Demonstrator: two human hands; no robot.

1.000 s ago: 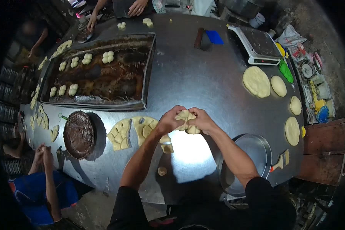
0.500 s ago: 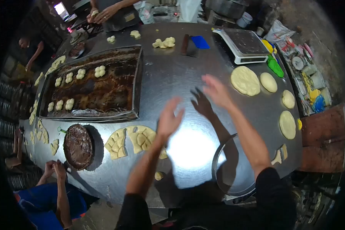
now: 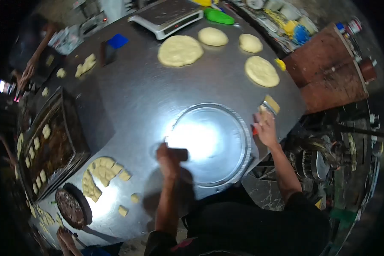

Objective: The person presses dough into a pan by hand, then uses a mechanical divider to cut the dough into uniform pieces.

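Steel table point(image 3: 128, 98) fills nearly the whole view, and its far edges fall into darkness. At the left, a long baking tray point(image 3: 70, 128) holds small dough balls, but the tray is half in shadow and its far end is cut off. Near the person lies a round metal pan point(image 3: 226, 170); strong glare covers its left half.

Four flat dough rounds point(image 3: 180, 50) lie at the far side, just in front of a white scale point(image 3: 166, 15). Cut dough pieces point(image 3: 100, 170) lie left of the pan, near a dark round cake point(image 3: 70, 207).

The left hand point(image 3: 168, 155) is closed on the left rim of the pan, a little blurred. The right hand point(image 3: 266, 126) lies over a scraper point(image 3: 269, 103) at the right table edge, just beside the pan. The hand hides the handle, so I cannot tell whether the fingers really clasp it. A co-worker's hand point(image 3: 27, 72) shows dimly at the far left.
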